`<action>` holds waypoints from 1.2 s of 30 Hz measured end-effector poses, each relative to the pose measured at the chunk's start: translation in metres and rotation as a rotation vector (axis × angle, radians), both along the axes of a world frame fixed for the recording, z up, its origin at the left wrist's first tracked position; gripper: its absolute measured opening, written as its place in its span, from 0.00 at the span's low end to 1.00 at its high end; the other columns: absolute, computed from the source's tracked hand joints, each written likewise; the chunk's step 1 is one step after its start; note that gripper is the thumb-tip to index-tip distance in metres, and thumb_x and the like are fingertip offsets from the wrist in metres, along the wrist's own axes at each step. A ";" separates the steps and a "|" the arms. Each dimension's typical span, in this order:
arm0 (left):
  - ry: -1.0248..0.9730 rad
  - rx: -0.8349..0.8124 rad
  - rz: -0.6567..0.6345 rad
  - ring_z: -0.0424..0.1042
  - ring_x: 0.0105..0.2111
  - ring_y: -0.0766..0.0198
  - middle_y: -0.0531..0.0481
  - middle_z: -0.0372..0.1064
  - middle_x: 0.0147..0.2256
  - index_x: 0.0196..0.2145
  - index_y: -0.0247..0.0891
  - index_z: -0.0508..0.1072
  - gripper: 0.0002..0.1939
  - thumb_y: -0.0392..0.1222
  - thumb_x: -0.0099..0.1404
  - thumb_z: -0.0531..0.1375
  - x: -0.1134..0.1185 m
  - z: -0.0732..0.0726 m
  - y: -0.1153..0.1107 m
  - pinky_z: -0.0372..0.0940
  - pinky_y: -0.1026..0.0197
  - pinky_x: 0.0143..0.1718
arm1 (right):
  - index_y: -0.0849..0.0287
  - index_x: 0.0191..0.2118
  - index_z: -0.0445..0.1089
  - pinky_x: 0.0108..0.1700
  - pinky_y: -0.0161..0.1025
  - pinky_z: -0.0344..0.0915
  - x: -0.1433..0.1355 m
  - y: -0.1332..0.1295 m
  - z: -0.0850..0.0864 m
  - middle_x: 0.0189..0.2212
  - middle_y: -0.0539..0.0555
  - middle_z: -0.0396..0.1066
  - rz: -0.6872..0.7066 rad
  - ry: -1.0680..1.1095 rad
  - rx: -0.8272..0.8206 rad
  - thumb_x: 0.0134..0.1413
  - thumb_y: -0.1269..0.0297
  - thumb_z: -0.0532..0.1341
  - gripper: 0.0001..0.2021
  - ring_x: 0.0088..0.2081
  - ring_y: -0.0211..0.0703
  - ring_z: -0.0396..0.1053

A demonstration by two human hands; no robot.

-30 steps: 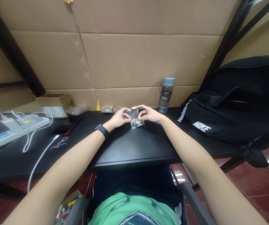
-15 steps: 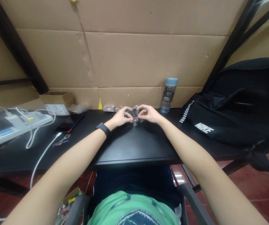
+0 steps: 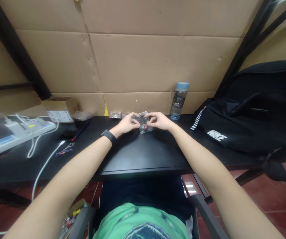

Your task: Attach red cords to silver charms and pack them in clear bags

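A small clear plastic bag (image 3: 145,129) with something red and dark inside lies at the middle of the black table, between my two hands. My left hand (image 3: 129,123) pinches its left side with thumb and fingers. From the other side, my right hand (image 3: 159,121) has its thumb and fingertips closed on the right side. What exactly the bag contains is too small to make out. Behind it, close to the cardboard wall, sit small clear packets (image 3: 115,115).
A water bottle (image 3: 179,101) stands behind my right hand, and a black backpack (image 3: 252,116) fills the right end. To the left are a power strip (image 3: 20,136) with white cables, an open cardboard box (image 3: 61,108), a phone (image 3: 68,134) and a keychain (image 3: 64,151).
The bag has shifted slightly between my fingers, and more of its lower part shows. Both hands keep their hold in nearly the same place.
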State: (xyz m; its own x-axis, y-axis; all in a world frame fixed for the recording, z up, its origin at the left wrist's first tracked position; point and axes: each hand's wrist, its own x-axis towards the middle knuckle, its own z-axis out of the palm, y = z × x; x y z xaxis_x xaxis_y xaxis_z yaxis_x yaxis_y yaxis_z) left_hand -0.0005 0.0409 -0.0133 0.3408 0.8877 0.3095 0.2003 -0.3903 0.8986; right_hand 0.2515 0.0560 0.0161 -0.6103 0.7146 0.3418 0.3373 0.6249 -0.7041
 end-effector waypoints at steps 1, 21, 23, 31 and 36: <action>-0.010 -0.001 0.012 0.80 0.33 0.59 0.48 0.79 0.31 0.51 0.37 0.66 0.30 0.36 0.54 0.74 0.000 0.001 0.000 0.70 0.55 0.43 | 0.62 0.55 0.73 0.39 0.36 0.70 0.001 0.001 0.000 0.29 0.51 0.80 0.008 0.009 -0.025 0.46 0.66 0.72 0.27 0.30 0.41 0.76; 0.054 0.140 0.059 0.79 0.33 0.57 0.45 0.80 0.31 0.31 0.35 0.79 0.10 0.41 0.53 0.73 -0.005 0.002 0.009 0.73 0.54 0.42 | 0.60 0.32 0.79 0.30 0.34 0.66 0.004 0.014 -0.015 0.28 0.53 0.79 -0.032 0.149 -0.199 0.42 0.62 0.73 0.10 0.29 0.39 0.73; 0.115 0.193 0.040 0.78 0.33 0.57 0.45 0.79 0.31 0.30 0.36 0.80 0.07 0.41 0.55 0.70 -0.007 0.001 0.010 0.73 0.55 0.41 | 0.60 0.31 0.80 0.33 0.36 0.68 0.003 0.013 -0.015 0.28 0.53 0.79 -0.018 0.133 -0.171 0.43 0.63 0.72 0.08 0.30 0.40 0.74; 0.397 0.416 -0.065 0.76 0.41 0.58 0.49 0.79 0.40 0.34 0.44 0.85 0.15 0.30 0.55 0.61 -0.012 0.007 0.005 0.69 0.55 0.52 | 0.59 0.34 0.83 0.37 0.37 0.67 -0.003 0.007 -0.011 0.28 0.52 0.80 -0.100 -0.110 0.009 0.49 0.68 0.64 0.09 0.30 0.41 0.72; 0.502 0.431 -0.125 0.76 0.44 0.56 0.50 0.78 0.46 0.38 0.48 0.86 0.21 0.29 0.54 0.60 -0.009 0.011 -0.003 0.67 0.55 0.55 | 0.57 0.37 0.83 0.35 0.36 0.64 -0.005 0.002 -0.010 0.32 0.53 0.80 -0.102 -0.292 0.119 0.46 0.54 0.72 0.14 0.32 0.43 0.72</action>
State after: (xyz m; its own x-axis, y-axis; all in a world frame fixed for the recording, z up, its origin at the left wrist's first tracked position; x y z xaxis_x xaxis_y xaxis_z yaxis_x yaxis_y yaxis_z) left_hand -0.0097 0.0375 -0.0023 0.6279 0.6647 0.4048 0.4830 -0.7407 0.4670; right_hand 0.2468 0.0582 0.0059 -0.6218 0.7429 0.2477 0.5793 0.6492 -0.4929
